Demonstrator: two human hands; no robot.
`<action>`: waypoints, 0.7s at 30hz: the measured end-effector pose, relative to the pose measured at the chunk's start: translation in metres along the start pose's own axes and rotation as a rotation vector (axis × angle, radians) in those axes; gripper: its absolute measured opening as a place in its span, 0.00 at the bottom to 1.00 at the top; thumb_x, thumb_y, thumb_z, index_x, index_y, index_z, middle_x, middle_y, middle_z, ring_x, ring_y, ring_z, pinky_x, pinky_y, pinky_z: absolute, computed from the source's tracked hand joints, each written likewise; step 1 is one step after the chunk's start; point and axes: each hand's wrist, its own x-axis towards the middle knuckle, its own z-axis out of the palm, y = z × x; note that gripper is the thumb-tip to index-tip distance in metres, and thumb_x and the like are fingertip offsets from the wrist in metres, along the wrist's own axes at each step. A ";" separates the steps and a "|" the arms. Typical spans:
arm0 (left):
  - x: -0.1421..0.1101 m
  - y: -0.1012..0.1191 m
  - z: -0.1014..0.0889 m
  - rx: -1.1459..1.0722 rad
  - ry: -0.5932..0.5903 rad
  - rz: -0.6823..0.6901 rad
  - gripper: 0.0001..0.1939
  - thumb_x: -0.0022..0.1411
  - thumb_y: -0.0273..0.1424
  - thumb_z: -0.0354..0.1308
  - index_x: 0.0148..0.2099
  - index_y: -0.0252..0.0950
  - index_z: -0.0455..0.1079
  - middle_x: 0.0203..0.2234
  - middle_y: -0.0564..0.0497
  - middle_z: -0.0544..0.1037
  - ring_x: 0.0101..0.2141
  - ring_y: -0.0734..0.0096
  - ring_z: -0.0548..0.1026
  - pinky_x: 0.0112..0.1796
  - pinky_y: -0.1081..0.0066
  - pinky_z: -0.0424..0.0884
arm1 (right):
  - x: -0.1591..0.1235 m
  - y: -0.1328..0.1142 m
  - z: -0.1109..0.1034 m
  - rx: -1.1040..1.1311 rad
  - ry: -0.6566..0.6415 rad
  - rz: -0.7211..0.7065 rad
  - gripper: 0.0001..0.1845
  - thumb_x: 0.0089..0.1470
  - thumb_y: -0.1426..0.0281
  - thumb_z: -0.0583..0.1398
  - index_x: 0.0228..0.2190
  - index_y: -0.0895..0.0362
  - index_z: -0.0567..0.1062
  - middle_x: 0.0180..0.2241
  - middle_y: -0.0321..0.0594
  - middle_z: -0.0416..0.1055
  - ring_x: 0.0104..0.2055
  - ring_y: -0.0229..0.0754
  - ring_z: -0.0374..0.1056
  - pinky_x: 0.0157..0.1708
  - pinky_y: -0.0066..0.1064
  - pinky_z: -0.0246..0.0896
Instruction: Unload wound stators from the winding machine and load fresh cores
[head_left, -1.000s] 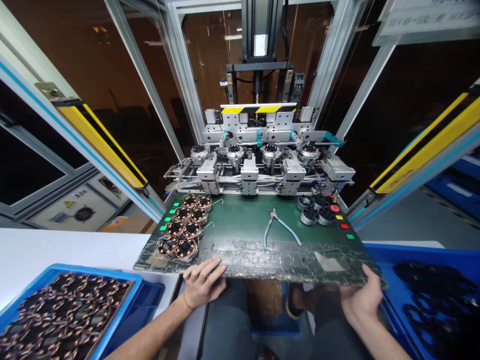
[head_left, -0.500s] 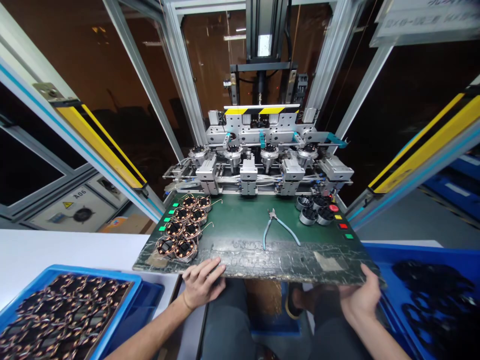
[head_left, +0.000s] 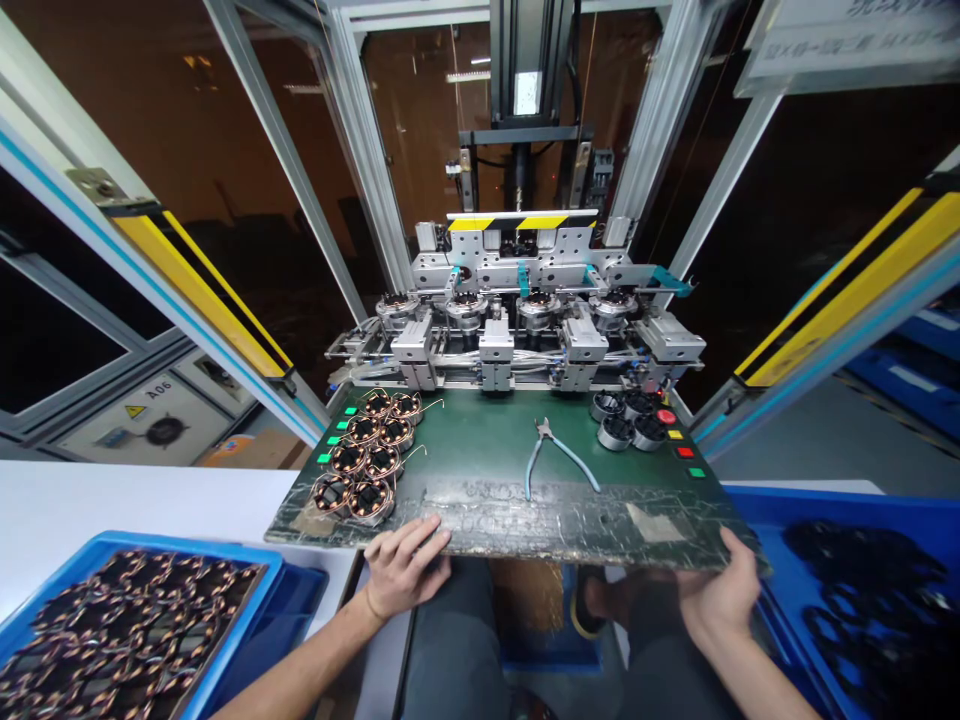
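Observation:
My left hand lies on the front edge of the green worktop, fingers stretched over the rim. At the right front corner, my right hand holds the worktop's edge, thumb on top and the other fingers hidden below. Several copper-wound motor stators stand in two columns on the left of the worktop, nearest my left hand. Pliers with pale blue handles lie in the middle, jaws pointing away and handles spread. Several unwound black-and-silver stator cores sit at the back right, apart from my right hand.
Behind the worktop stands a winding machine with a row of stators in its holders. Coloured buttons line the right edge. A blue tray of wound stators is at left, a blue bin of black parts at right. Yellow-black guards flank the machine.
In the machine, the stator holders have shifted slightly and look wider below their tops. Both my hands, the pliers and the stators on the worktop stay where they were.

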 end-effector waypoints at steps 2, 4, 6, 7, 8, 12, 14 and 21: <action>-0.001 0.000 0.000 -0.002 0.002 0.001 0.39 0.60 0.38 0.73 0.71 0.55 0.69 0.49 0.55 0.86 0.48 0.62 0.79 0.53 0.60 0.63 | 0.000 0.000 0.001 0.005 0.000 -0.001 0.23 0.49 0.59 0.68 0.47 0.51 0.83 0.49 0.34 0.81 0.50 0.46 0.76 0.45 0.36 0.78; -0.002 -0.001 0.001 0.002 -0.002 0.003 0.40 0.60 0.38 0.73 0.72 0.55 0.67 0.50 0.55 0.86 0.49 0.61 0.78 0.53 0.60 0.63 | -0.001 0.000 0.001 0.015 0.003 0.005 0.23 0.49 0.60 0.68 0.47 0.52 0.83 0.48 0.33 0.81 0.49 0.44 0.76 0.43 0.33 0.77; -0.003 -0.001 0.001 0.010 -0.007 0.005 0.40 0.60 0.39 0.73 0.72 0.56 0.67 0.51 0.55 0.85 0.50 0.61 0.78 0.54 0.59 0.63 | -0.002 -0.001 0.003 0.025 0.013 0.008 0.22 0.49 0.61 0.68 0.47 0.52 0.83 0.48 0.33 0.81 0.47 0.42 0.76 0.40 0.30 0.76; -0.003 -0.001 0.001 0.013 -0.009 0.005 0.40 0.61 0.39 0.73 0.72 0.56 0.67 0.52 0.55 0.85 0.50 0.61 0.78 0.54 0.59 0.63 | -0.002 -0.001 0.003 0.030 0.017 0.007 0.22 0.49 0.61 0.68 0.46 0.52 0.83 0.48 0.33 0.81 0.46 0.42 0.76 0.39 0.29 0.76; -0.004 -0.001 0.001 0.012 -0.009 0.005 0.39 0.61 0.39 0.73 0.72 0.56 0.67 0.52 0.55 0.85 0.50 0.61 0.78 0.55 0.59 0.63 | -0.003 -0.001 0.004 0.033 0.018 0.005 0.22 0.49 0.61 0.68 0.46 0.53 0.83 0.47 0.33 0.81 0.46 0.42 0.76 0.38 0.28 0.75; -0.002 -0.001 0.000 -0.002 -0.004 0.002 0.38 0.60 0.38 0.73 0.71 0.55 0.69 0.49 0.55 0.86 0.49 0.61 0.78 0.54 0.59 0.63 | -0.003 -0.001 0.003 0.035 0.012 -0.003 0.21 0.49 0.62 0.68 0.46 0.53 0.83 0.46 0.33 0.82 0.47 0.42 0.76 0.39 0.29 0.76; -0.002 -0.001 0.000 -0.005 -0.001 0.003 0.38 0.60 0.38 0.74 0.71 0.54 0.69 0.49 0.54 0.86 0.48 0.62 0.78 0.53 0.59 0.63 | 0.000 0.001 0.001 0.038 0.014 -0.006 0.21 0.49 0.62 0.68 0.46 0.53 0.83 0.47 0.33 0.82 0.47 0.42 0.76 0.40 0.29 0.76; -0.002 0.000 0.000 0.019 -0.009 0.005 0.40 0.61 0.39 0.73 0.73 0.56 0.66 0.51 0.56 0.86 0.50 0.61 0.78 0.53 0.59 0.62 | 0.005 0.003 -0.003 0.017 -0.005 -0.025 0.22 0.50 0.61 0.68 0.47 0.53 0.82 0.48 0.34 0.81 0.46 0.43 0.77 0.41 0.31 0.77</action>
